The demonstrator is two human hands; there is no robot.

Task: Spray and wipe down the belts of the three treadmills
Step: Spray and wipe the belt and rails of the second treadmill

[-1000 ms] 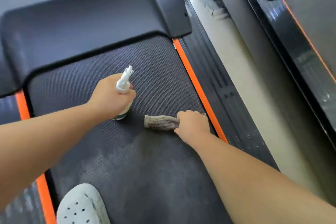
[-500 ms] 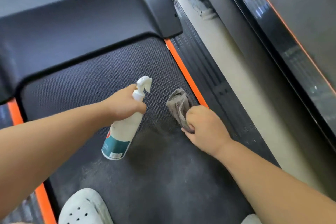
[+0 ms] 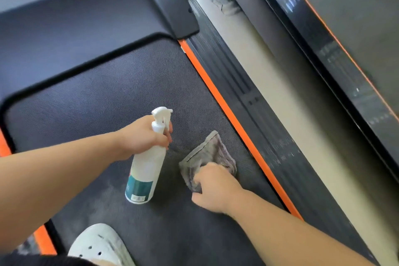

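Through the head camera I look down on the dark belt [image 3: 108,84] of the treadmill. The left hand [image 3: 142,136] grips the neck of the white spray bottle [image 3: 146,170], the fingers curled round it and one finger at the trigger. The bottle is tilted with its nozzle toward the far end of the belt; I cannot tell if its base touches the belt. Just beside it, the right hand [image 3: 213,188] holds the grey cloth [image 3: 207,155] with curled fingers, and the cloth lies crumpled on the belt, near the orange strip [image 3: 226,110]. A white shoe [image 3: 101,244] stands on the belt at the bottom edge. Past the pale floor [image 3: 269,71] I see the neighbouring treadmill [image 3: 345,49]
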